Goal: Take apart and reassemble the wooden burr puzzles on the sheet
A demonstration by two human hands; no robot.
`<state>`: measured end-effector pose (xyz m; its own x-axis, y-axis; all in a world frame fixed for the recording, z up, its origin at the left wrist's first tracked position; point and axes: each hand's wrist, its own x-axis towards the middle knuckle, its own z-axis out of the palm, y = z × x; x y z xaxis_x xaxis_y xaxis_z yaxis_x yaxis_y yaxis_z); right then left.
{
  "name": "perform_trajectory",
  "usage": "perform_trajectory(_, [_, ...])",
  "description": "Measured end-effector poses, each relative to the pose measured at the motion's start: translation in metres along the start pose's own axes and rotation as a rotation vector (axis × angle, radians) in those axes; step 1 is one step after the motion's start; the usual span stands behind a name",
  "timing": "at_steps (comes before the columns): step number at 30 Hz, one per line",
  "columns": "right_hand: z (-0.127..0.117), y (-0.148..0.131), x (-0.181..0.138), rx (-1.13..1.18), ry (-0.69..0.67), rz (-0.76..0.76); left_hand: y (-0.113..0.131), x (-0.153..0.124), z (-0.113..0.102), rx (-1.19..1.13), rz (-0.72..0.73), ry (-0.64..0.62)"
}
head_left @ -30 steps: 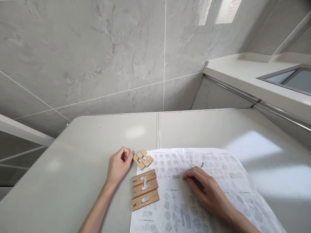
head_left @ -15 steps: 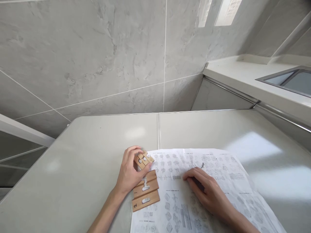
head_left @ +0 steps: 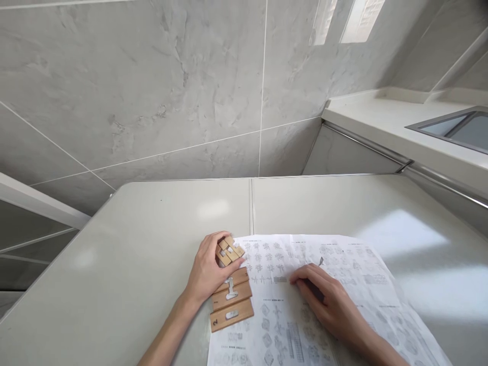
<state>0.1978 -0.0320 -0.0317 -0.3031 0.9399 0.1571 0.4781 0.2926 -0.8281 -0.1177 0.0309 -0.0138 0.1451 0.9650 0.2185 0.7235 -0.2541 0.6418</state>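
My left hand curves its thumb and fingers around a cluster of small notched wooden puzzle pieces at the sheet's upper left corner. Just below the thumb lie flat wooden puzzle boards with cut-out slots; the lowest board is marked 2, and those above it overlap. Beneath everything spreads a creased printed sheet with rows of small diagrams. My right hand rests on it, fingers curled together towards the thumb; the inside of that hand is hidden. A small dark shape shows beside its knuckles.
The pale table has a seam down its middle. Grey tiled wall stands behind its far edge. At right a white counter with a dark-framed inset rises above the table. A white frame stands at left.
The whole view has shifted slightly. My left fingers have drawn back a little, so more of the small wooden pieces shows. My right hand has stayed in place on the sheet.
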Motion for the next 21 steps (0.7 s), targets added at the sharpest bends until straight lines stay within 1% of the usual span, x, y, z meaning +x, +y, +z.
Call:
perform_trajectory(5, [-0.0002,-0.0021,0.0011,-0.006,0.010,0.003,0.0033,0.0002,-0.0012,0.004,0.000,-0.006])
perform_trajectory(16, [-0.0007,-0.0001,0.0000,0.023,-0.026,0.033,-0.0007,-0.0004,-0.0002,0.001,-0.019,0.003])
perform_trajectory(21, [-0.0010,-0.0005,0.0001,0.017,-0.017,0.021,-0.0005,-0.0002,-0.0005,0.006,-0.018,0.002])
